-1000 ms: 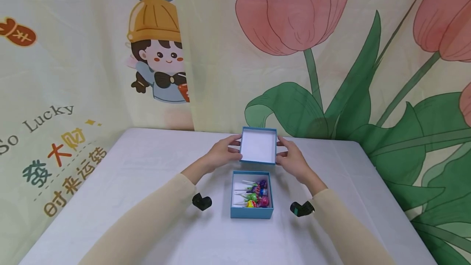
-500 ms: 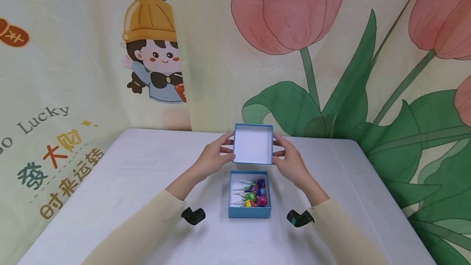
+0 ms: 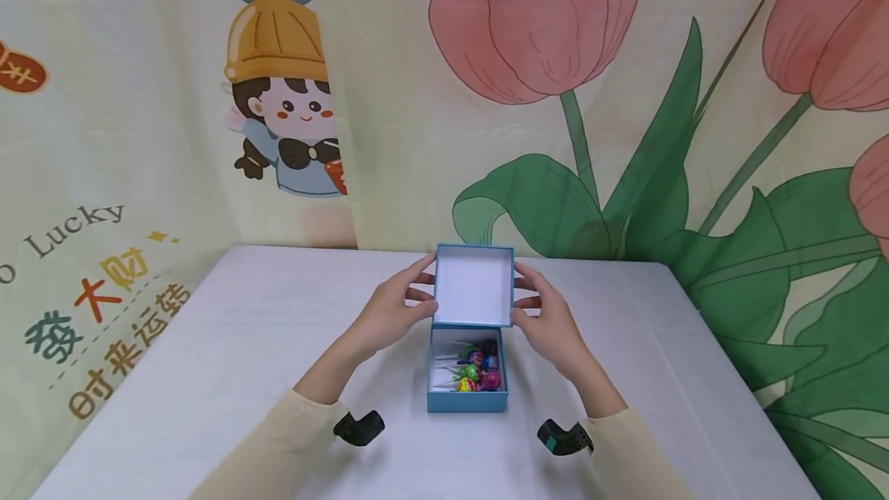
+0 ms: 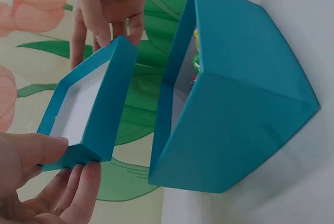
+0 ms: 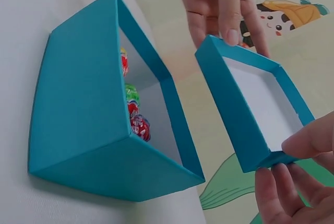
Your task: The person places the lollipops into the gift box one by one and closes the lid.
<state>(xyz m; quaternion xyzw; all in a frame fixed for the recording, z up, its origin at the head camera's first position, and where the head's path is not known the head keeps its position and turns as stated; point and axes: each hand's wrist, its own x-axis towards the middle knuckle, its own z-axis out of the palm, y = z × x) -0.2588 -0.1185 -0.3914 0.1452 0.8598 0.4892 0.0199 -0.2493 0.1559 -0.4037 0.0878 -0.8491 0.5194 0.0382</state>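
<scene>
A blue box lid [image 3: 474,285] with a white inside is held up in the air, tilted so its hollow side faces the head camera. My left hand [image 3: 390,312] pinches its left side between thumb and fingers, while my right hand [image 3: 552,324] grips the right side the same way. Below it, the blue box [image 3: 467,402] stands on the table with its top uncovered. Several wrapped lollipops [image 3: 479,369] lie inside, heads to the right and sticks to the left. Both wrist views show a gap between the lid [image 4: 108,104] and the box [image 5: 88,83].
A white cloth covers the table [image 3: 278,315], whose back edge meets a printed curtain [image 3: 389,99] with tulips and a cartoon figure. Black wrist devices sit on both arms, the left device [image 3: 359,428] and the right device [image 3: 564,438].
Both hands first raise the lid slightly and shift it left, then bring it down and nearer to the box. In the head view its lower edge now overlaps the box's back rim.
</scene>
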